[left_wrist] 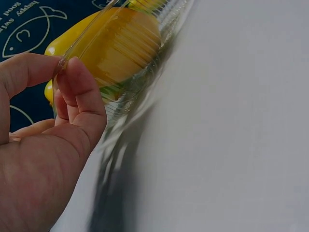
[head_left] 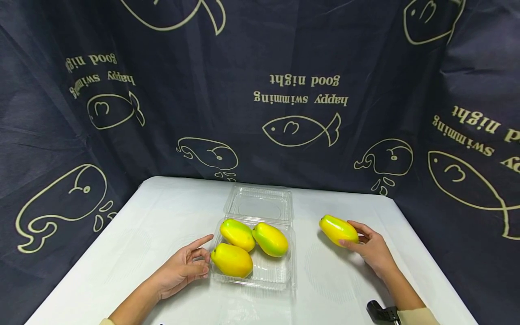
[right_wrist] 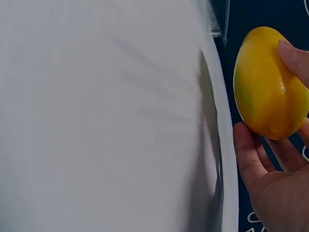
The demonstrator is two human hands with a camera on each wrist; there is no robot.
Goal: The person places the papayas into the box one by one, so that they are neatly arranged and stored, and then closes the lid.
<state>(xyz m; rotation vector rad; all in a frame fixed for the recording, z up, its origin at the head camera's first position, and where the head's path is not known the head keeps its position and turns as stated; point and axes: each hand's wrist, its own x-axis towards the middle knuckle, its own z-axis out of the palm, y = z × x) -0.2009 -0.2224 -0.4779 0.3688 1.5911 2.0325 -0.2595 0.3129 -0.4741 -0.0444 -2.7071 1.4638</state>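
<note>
A yellow-green papaya (head_left: pixel 338 229) is gripped at its near end by my right hand (head_left: pixel 373 250), to the right of a clear plastic clamshell box (head_left: pixel 274 273). The right wrist view shows the thumb on one side of this papaya (right_wrist: pixel 268 87) and fingers on another. Three more papayas lie in the box: one at back left (head_left: pixel 237 234), one at right (head_left: pixel 271 240), and one at front left (head_left: pixel 232 260). At the box's left side, my left hand (head_left: pixel 178 271) pinches the rim between thumb and finger, as the left wrist view shows.
The box's lid (head_left: pixel 260 201) lies folded back, away from me. All this stands on a white table (head_left: pixel 162 216). Dark cloth (head_left: pixel 227 90) with fish drawings hangs behind and at both sides. A black device (head_left: pixel 382 312) sits by my right wrist.
</note>
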